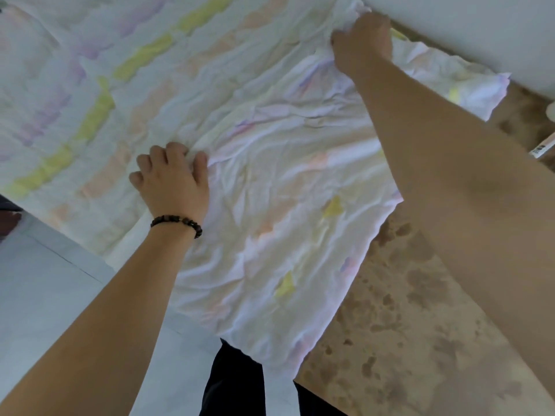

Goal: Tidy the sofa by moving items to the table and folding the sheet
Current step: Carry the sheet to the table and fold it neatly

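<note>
A crumpled white sheet with pastel yellow, pink and purple stripes lies spread over the brown mottled sofa seat. One part of it is folded over, pale underside up. My left hand, with a dark bead bracelet at the wrist, pinches a fold near the sheet's middle. My right hand grips a bunched corner at the far edge, close to the white wall behind the sofa. Both arms reach forward over the cloth.
A white wall or backrest runs along the far right. Pale tiled floor shows at the lower left. My dark trousers are at the bottom. A thin white stick-like object pokes in at the right edge.
</note>
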The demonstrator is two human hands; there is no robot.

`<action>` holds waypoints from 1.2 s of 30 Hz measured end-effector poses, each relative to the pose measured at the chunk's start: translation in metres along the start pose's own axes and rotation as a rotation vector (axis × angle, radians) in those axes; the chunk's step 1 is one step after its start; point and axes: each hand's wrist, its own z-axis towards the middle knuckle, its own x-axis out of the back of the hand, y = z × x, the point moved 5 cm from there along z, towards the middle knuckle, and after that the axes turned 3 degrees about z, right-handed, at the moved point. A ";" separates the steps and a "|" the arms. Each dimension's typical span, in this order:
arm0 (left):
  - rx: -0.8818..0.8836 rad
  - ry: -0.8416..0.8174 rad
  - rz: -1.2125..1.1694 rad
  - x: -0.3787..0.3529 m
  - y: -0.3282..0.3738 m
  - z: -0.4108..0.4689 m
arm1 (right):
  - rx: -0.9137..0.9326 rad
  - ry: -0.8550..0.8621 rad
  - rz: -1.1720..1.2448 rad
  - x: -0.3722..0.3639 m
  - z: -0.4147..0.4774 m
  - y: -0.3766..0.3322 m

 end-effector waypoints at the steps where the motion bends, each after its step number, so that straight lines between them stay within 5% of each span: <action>1: -0.055 0.016 -0.021 0.001 0.001 0.001 | -0.012 0.001 -0.018 0.000 0.004 0.003; 8: -0.123 0.089 -0.206 0.011 -0.017 0.023 | -0.019 0.396 0.076 0.033 0.030 -0.015; 13: -0.119 0.089 -0.198 -0.004 -0.028 0.032 | 0.039 0.039 -0.019 -0.007 0.029 -0.007; 20: -0.128 0.129 -0.240 -0.004 -0.026 0.028 | -0.076 0.409 0.140 0.023 0.040 -0.004; 25: -0.105 0.153 -0.235 -0.005 -0.026 0.029 | -0.071 0.095 0.193 0.000 0.059 -0.024; 27: -0.109 0.155 -0.240 -0.005 -0.025 0.030 | 0.065 -0.039 0.061 -0.007 0.038 -0.036; 31: -0.109 0.145 -0.230 -0.005 -0.025 0.029 | 0.423 0.143 -0.075 0.005 -0.069 -0.026; 36: -0.098 0.138 -0.221 -0.008 -0.027 0.030 | 0.245 0.059 -0.298 0.000 -0.190 0.062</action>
